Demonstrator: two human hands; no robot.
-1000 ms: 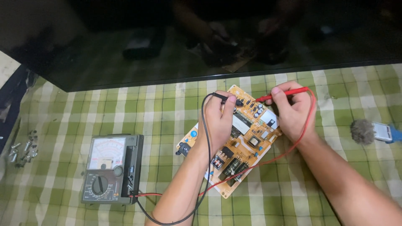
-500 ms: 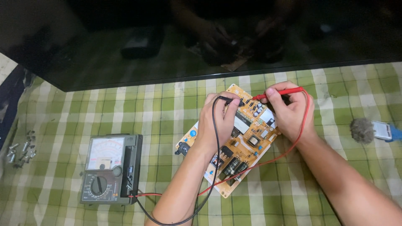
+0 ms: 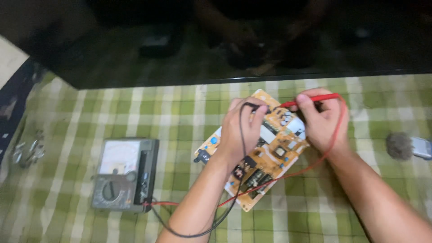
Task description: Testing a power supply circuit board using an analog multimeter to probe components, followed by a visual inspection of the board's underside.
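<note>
One board (image 3: 270, 153), orange-yellow, lies flat and skewed on the green checked table (image 3: 171, 112), right of centre, component side up so both probes can get at its parts. Left hand (image 3: 240, 130) rests palm-down on the board's middle, pinching the black probe (image 3: 256, 106) between thumb and fingers, tip aimed at the board's far end; the hand's weight likely also pins the board. Right hand (image 3: 321, 121) is closed round the red probe (image 3: 312, 99), held pen-style and near level, tip pointing left toward the same far corner, just beside the black tip; whether either tip actually touches a contact is too blurred to tell. Two probes, two leads: black lead (image 3: 240, 180) drops over the left wrist and loops near the front edge, red lead (image 3: 335, 135) curves round the right hand, crosses the board and runs left. Both end at one analog meter (image 3: 123, 173), lying face-up near left, well apart from the board, dial turned up so it can be read while both hands are busy. Far left, a small heap of screws (image 3: 27, 150), count unclear. Far right, one fuzzy grey brush (image 3: 400, 146) with a pale handle, near the right forearm. Along the far side one big dark glossy panel (image 3: 225, 40) shows dim reflections of the hands. Two hands, both the wearer's, no one else in view.
</note>
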